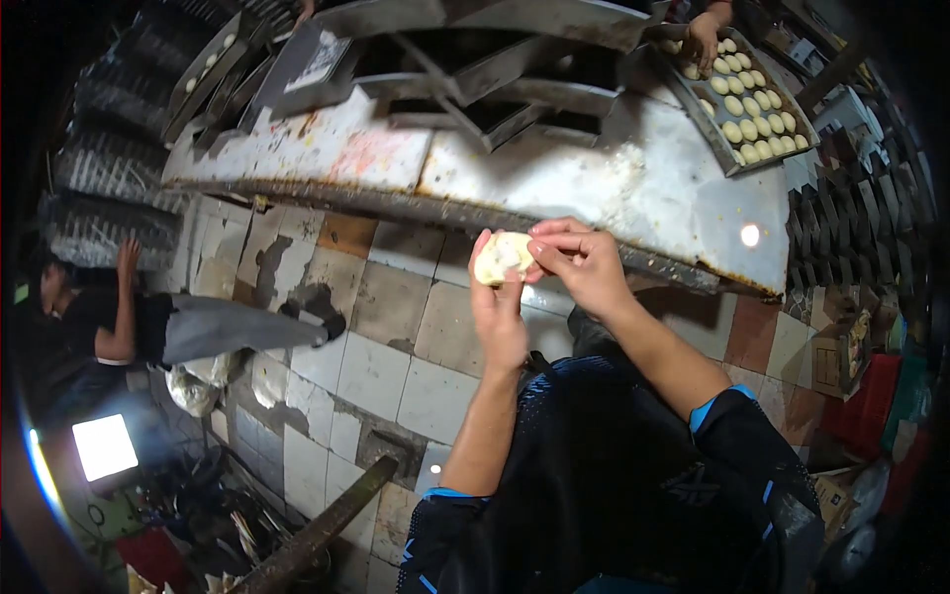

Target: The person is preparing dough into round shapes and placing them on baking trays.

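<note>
A flattened piece of pale yellow dough (pixel 493 260) lies across the fingers of my left hand (pixel 499 315), with a whiter patch near its middle. The thumb of that hand presses on the dough from the near side. My right hand (pixel 586 265) pinches the dough's right edge between thumb and fingers. Both hands are in the air just short of the metal-topped table (pixel 554 183). Whether anything is wrapped in the dough is too small to make out.
Dark metal trays (pixel 475 74) are stacked at the table's far side. At the far right, another person's hand (pixel 705 40) reaches into a tray (pixel 714 139) of several round dough balls (pixel 752 104). Someone in grey trousers (pixel 233 327) stands at left; a metal bar (pixel 317 535) slants across the lower left.
</note>
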Available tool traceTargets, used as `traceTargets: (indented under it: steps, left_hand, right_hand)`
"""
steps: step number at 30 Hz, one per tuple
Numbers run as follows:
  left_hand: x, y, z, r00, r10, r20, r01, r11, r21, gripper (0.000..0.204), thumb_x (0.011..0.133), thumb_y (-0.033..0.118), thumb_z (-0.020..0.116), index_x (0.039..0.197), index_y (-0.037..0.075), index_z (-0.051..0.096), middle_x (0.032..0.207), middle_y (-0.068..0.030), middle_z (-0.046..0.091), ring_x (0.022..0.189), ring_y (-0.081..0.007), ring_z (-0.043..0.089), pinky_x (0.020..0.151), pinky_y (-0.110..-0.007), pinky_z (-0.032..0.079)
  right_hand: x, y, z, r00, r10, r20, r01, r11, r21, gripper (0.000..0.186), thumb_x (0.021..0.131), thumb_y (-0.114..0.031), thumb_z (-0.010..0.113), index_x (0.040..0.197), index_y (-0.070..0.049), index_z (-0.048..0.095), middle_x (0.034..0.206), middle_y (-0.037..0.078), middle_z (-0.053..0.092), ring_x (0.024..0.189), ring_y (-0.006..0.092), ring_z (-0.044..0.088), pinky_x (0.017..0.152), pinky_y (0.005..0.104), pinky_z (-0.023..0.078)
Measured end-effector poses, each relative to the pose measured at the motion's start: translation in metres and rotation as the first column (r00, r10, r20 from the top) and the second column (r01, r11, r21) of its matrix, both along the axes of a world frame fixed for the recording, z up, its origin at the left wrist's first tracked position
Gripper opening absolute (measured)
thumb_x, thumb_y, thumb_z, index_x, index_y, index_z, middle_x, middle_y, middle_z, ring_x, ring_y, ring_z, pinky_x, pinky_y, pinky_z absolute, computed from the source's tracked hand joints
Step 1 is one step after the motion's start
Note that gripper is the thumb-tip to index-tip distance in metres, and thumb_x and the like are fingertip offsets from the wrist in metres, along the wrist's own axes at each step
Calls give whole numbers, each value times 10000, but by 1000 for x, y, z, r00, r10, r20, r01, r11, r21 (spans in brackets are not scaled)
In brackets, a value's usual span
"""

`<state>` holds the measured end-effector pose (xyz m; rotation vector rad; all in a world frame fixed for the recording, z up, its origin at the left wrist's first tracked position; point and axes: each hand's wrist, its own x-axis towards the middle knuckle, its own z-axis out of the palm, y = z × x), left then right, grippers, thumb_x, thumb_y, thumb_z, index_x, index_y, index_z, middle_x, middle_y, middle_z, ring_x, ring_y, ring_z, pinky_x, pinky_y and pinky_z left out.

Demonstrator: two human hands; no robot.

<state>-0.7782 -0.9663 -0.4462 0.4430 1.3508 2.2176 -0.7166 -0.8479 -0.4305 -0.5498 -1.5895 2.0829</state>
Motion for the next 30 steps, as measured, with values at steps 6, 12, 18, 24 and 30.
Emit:
traceTargets:
  steps: [6, 12, 18, 24, 30]
  left_hand:
    - [7, -85, 20, 799, 22, -601, -294, 886, -358, 795, 970, 190, 580, 1550, -41, 88, 1409, -190, 404, 1286, -261, 437, 1064, -378, 372]
    - [-5, -157, 35, 965, 132, -225, -83, 973, 215, 759, 962, 436, 610, 1469, -41, 306, 1353, -224, 464, 1227, -280, 522, 1033, -379, 436]
    - [-1, -128, 26, 525, 308, -794, -361, 925, 121, 569, 969, 374, 624, 1386, 30, 449, 1279, -256, 515, 1107, -311, 593, 862, -375, 532]
    - [31, -58, 58, 460, 188, -868, -506, 859, -82, 673, 848, 218, 769, 1413, 25, 457, 1140, -151, 546, 1000, -232, 555, 863, -337, 490]
    - [46, 25, 65, 952, -151, -265, 244, 898, 365, 645, 838, 503, 729, 1225, 25, 535, 1309, -138, 431, 1208, -249, 449, 1044, -415, 396]
  right_hand:
    - [-16, -95, 48, 981, -71, -182, 190, 568, 801, 239, 787, 9, 757, 1017, 58, 714, 1042, 160, 660, 810, 230, 690, 723, 297, 561]
    - [-13, -132, 91, 969, 164, -187, 50, 610, 791, 195, 755, -89, 822, 922, -17, 750, 872, 99, 674, 714, 207, 647, 632, 301, 517]
    - [12, -112, 105, 959, 262, 111, -285, 870, 404, 297, 772, -124, 836, 1027, 1, 750, 864, 99, 690, 744, 137, 659, 682, 278, 536]
    - [43, -55, 112, 982, 130, -137, 60, 474, 878, 307, 795, -128, 795, 1033, 40, 696, 956, 161, 688, 854, 271, 694, 720, 328, 556]
    - [92, 38, 137, 957, -25, -287, 238, 630, 739, 290, 710, -132, 871, 938, -4, 745, 962, 137, 662, 670, 207, 656, 636, 268, 536]
